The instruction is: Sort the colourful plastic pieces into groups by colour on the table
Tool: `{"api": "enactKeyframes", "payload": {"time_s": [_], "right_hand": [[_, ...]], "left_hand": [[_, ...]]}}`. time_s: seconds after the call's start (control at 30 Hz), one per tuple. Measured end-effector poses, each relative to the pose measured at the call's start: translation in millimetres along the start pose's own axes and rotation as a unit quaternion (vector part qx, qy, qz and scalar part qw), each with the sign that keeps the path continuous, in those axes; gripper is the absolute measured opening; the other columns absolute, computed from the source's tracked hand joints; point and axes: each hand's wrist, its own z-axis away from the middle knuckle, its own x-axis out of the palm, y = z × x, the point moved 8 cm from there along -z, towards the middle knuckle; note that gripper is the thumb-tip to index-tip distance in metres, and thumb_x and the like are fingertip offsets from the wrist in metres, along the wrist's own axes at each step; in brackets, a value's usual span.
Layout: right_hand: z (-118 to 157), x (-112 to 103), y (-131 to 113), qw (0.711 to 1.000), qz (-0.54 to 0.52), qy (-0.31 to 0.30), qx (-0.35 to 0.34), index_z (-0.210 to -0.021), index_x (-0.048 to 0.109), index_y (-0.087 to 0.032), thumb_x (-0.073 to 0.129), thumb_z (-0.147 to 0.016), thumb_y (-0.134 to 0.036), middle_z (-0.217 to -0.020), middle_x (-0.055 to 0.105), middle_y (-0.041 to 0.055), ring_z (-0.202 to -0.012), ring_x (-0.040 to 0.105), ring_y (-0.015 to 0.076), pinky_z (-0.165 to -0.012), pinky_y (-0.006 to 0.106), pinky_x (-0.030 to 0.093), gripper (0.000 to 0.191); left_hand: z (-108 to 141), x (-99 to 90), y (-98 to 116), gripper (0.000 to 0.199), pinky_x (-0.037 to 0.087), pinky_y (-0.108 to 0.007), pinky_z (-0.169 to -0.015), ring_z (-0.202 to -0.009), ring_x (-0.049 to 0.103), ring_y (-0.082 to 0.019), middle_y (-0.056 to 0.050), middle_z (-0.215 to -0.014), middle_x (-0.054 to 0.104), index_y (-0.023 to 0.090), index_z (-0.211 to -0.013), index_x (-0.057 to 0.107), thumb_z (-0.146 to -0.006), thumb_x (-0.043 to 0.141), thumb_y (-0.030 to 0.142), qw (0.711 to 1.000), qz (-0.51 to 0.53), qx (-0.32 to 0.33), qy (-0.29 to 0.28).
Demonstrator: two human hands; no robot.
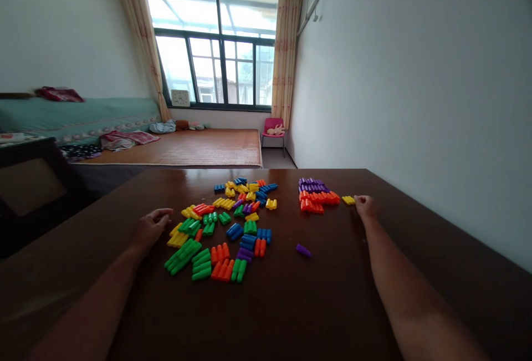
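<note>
My right hand [364, 206] has its fingers pressed together on the right end of a yellow block piece [348, 200]. Just left of that piece lie grouped orange pieces [320, 200], with purple pieces [312, 185] behind them. My left hand [153, 228] rests on the table, fingers apart and holding nothing, beside a scattered pile. Nearest to it are yellow pieces [178, 238] and green pieces [183, 257]. Blue pieces [248, 241] and more orange pieces [222, 270] lie in the same pile. A single purple piece [303, 250] lies apart, between the pile and my right forearm.
The dark brown table [291, 305] extends under both forearms. Past its far edge stand a bed [208, 147] and a pink chair [272, 123] with a soft toy. A white wall [399, 84] runs along the right side. A dark cabinet [33, 183] stands at the left.
</note>
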Motion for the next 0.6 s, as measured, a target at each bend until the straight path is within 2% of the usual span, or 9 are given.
{"api": "enactKeyframes", "payload": {"time_s": [0.13, 0.2, 0.43, 0.6], "right_hand": [[0.0, 10.5, -2.8, 0.995, 0.053, -0.032, -0.073, -0.109, 0.065, -0.015, 0.061, -0.075, -0.050, -0.107, 0.069, 0.0139, -0.098, 0.063, 0.0283, -0.086, 0.037, 0.045, 0.049], [1.6, 14.2, -3.5, 0.990, 0.093, -0.042, -0.095, -0.113, 0.064, -0.015, 0.062, -0.075, -0.050, -0.110, 0.068, 0.0135, -0.102, 0.061, 0.0301, -0.089, 0.038, 0.044, 0.052], [1.6, 13.4, 0.7, 0.989, 0.135, -0.042, -0.038, -0.121, 0.062, -0.026, 0.055, -0.078, -0.059, -0.115, 0.066, 0.0111, -0.102, 0.059, 0.0330, -0.077, 0.040, 0.048, 0.054], [-1.8, 16.3, 1.2, 0.989, 0.134, -0.054, -0.037, -0.121, 0.062, -0.027, 0.054, -0.078, -0.061, -0.117, 0.065, 0.0127, -0.099, 0.061, 0.0329, -0.077, 0.042, 0.048, 0.055]], "left_hand": [[-5.2, 2.1, -7.3, 0.038, 0.051, -0.022, -0.058, -0.078, 0.068, -0.021, -0.002, -0.078, 0.072, 0.021, -0.101, 0.066, -0.069, 0.057, 0.039, 1.000, 0.017, 0.021, -0.015], [-7.0, 2.8, -10.1, 0.039, 0.051, -0.023, -0.058, -0.078, 0.069, -0.022, -0.002, -0.077, 0.072, 0.021, -0.101, 0.067, -0.069, 0.057, 0.040, 1.000, 0.007, 0.024, -0.017], [-7.2, 4.6, -0.8, 0.038, 0.051, -0.023, -0.059, -0.077, 0.069, -0.021, -0.004, -0.084, 0.074, 0.020, -0.099, 0.069, -0.071, 0.054, 0.043, 0.995, -0.067, 0.055, -0.040], [-8.7, 6.4, 0.9, 0.039, 0.049, -0.023, -0.056, -0.071, 0.067, -0.020, -0.003, -0.087, 0.074, 0.021, -0.098, 0.070, -0.074, 0.051, 0.043, 0.989, -0.116, 0.078, -0.041]]}}
